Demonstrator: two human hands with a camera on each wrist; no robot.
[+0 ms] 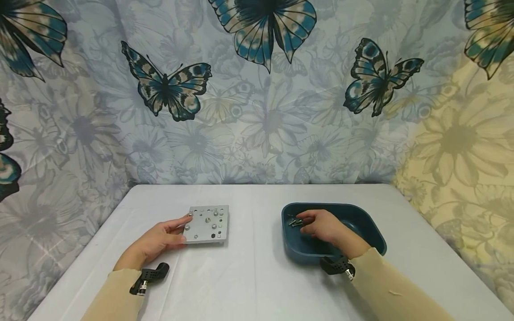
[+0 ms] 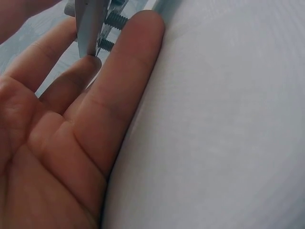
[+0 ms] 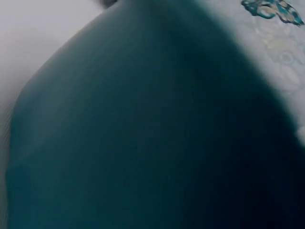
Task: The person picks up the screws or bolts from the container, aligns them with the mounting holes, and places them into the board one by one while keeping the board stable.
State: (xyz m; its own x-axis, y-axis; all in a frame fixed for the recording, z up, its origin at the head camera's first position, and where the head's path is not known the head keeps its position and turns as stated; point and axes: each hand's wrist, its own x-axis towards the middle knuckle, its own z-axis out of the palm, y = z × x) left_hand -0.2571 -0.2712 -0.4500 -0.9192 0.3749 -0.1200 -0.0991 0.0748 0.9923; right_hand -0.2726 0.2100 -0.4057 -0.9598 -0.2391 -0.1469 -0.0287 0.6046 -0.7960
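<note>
A grey metal plate (image 1: 209, 225) with holes and several screws set in it lies left of centre on the white table. My left hand (image 1: 184, 228) holds its left edge, thumb on the top corner and fingers along and under the edge. The left wrist view shows the plate's edge (image 2: 88, 28) above my fingers (image 2: 128, 71), with screw threads (image 2: 116, 21) poking out below it. My right hand (image 1: 307, 224) reaches into a dark blue tray (image 1: 371, 227), fingers bent down beside a few loose screws (image 1: 294, 221). Whether it pinches one is hidden.
The right wrist view is filled by the blurred blue tray wall (image 3: 143, 133). The white table (image 1: 257, 285) meets a butterfly-print cloth backdrop (image 1: 257, 111) at the back and sides. Both sleeves are beige, with black camera mounts at the wrists.
</note>
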